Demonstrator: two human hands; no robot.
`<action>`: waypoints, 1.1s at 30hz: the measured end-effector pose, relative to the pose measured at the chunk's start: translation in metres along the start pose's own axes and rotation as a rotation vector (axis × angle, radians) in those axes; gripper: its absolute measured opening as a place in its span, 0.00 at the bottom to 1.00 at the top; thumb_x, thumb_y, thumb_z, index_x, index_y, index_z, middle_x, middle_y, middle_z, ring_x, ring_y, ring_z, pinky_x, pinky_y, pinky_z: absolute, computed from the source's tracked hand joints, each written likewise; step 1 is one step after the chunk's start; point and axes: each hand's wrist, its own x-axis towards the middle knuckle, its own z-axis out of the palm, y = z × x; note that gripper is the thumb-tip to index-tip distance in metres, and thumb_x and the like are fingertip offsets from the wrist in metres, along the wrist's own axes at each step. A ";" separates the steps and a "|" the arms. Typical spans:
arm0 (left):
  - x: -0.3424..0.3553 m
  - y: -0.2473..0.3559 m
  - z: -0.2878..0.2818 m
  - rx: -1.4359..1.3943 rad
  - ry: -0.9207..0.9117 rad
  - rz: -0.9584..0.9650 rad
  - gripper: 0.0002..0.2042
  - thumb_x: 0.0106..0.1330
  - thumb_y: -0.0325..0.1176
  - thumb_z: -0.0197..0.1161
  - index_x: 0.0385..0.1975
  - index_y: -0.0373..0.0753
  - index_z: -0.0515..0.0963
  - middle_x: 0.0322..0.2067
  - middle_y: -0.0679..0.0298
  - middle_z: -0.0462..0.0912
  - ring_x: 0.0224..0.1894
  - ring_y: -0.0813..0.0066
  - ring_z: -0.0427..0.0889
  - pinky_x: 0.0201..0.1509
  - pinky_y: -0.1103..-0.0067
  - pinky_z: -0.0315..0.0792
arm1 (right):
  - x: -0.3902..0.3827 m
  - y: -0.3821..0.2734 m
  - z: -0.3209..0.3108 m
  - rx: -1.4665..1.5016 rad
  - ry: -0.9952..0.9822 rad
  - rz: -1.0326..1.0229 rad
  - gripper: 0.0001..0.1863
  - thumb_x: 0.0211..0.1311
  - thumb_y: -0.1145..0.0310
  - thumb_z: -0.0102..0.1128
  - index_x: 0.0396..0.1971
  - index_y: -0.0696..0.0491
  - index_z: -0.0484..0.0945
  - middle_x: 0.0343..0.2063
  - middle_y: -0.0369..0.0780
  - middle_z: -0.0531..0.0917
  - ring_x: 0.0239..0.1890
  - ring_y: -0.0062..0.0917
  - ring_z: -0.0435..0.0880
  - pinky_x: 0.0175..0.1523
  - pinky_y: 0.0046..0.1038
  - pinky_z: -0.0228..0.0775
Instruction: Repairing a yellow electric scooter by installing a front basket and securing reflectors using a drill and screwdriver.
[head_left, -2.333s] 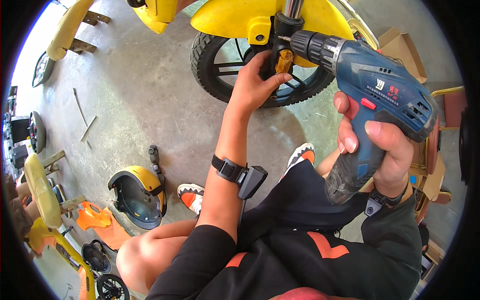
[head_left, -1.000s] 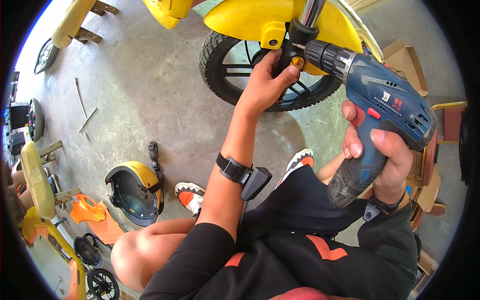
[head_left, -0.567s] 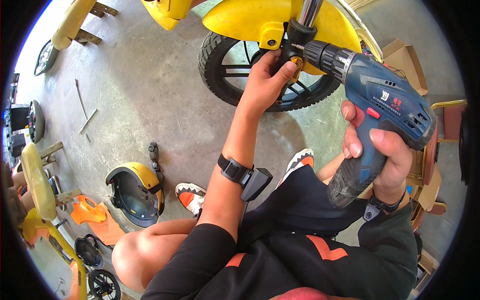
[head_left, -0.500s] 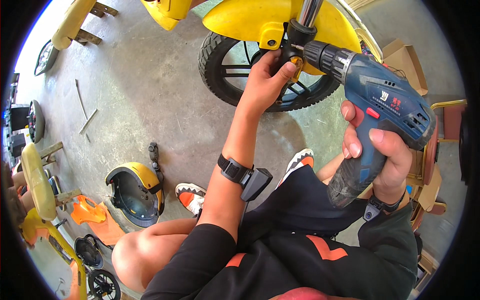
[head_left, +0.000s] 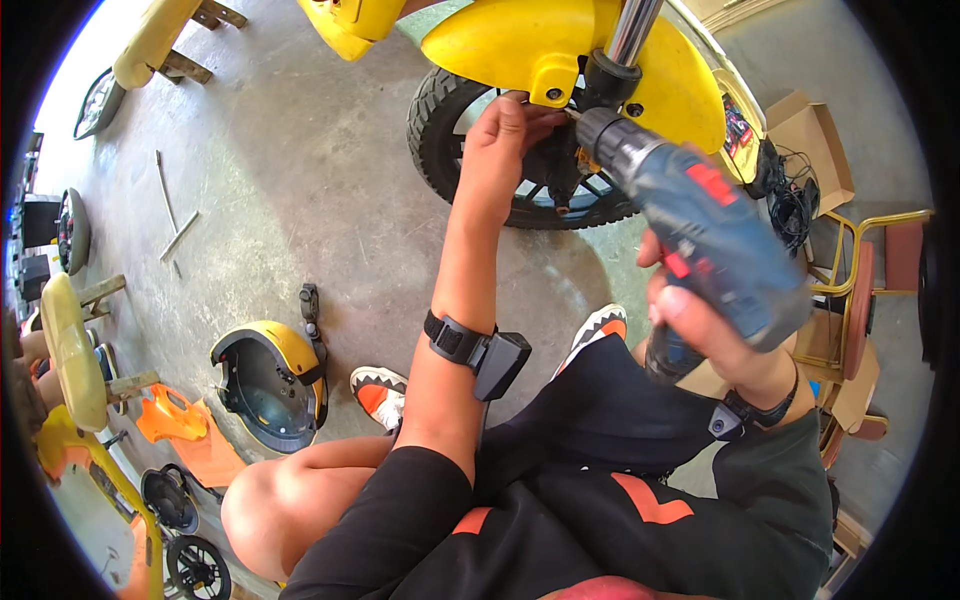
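Note:
A yellow front fender (head_left: 480, 40) sits over a black spoked wheel (head_left: 430, 140), beside a chrome fork tube (head_left: 630, 35) with a dark lower fitting. My left hand (head_left: 495, 150) is raised under the fender's bolt bracket, fingers curled by the drill tip; what they pinch is too small to make out. My right hand (head_left: 700, 320) grips a blurred blue-and-black cordless drill (head_left: 725, 250), its chuck (head_left: 610, 135) tilted up and left toward the fork just below the bracket.
A yellow helmet (head_left: 250, 340) and thin metal strips (head_left: 178, 236) lie on the concrete floor (head_left: 300, 180). Yellow body panels (head_left: 75, 355) on wooden supports and an orange piece (head_left: 170, 412) are left. Cardboard (head_left: 810, 130), black cables (head_left: 795, 210) and a gold-framed chair (head_left: 890, 250) are right.
The drill has swung leftward, now angled more steeply up-left and blurred. My left hand has shifted left from the orange reflector to under the bracket, its fingers more curled.

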 end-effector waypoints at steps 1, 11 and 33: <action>0.002 0.005 0.005 -0.108 0.038 -0.013 0.24 0.70 0.49 0.42 0.48 0.31 0.69 0.40 0.58 0.78 0.43 0.71 0.78 0.52 0.77 0.68 | 0.002 0.005 0.002 -0.006 0.010 -0.002 0.36 0.50 0.72 0.56 0.60 0.63 0.54 0.41 0.43 0.72 0.29 0.19 0.74 0.38 0.20 0.68; 0.003 0.011 0.016 -0.657 0.027 -0.104 0.24 0.69 0.50 0.42 0.47 0.31 0.67 0.49 0.51 0.71 0.52 0.62 0.70 0.59 0.68 0.63 | 0.021 0.026 0.015 -0.502 0.014 -0.523 0.44 0.41 0.76 0.66 0.62 0.61 0.55 0.43 0.51 0.78 0.38 0.37 0.82 0.42 0.27 0.73; 0.000 0.025 0.028 -0.561 0.121 -0.079 0.24 0.70 0.50 0.40 0.49 0.32 0.64 0.47 0.56 0.72 0.50 0.65 0.69 0.58 0.70 0.62 | 0.023 0.033 0.022 -0.656 0.004 -0.455 0.47 0.38 0.73 0.69 0.63 0.56 0.54 0.43 0.52 0.77 0.38 0.43 0.81 0.41 0.32 0.74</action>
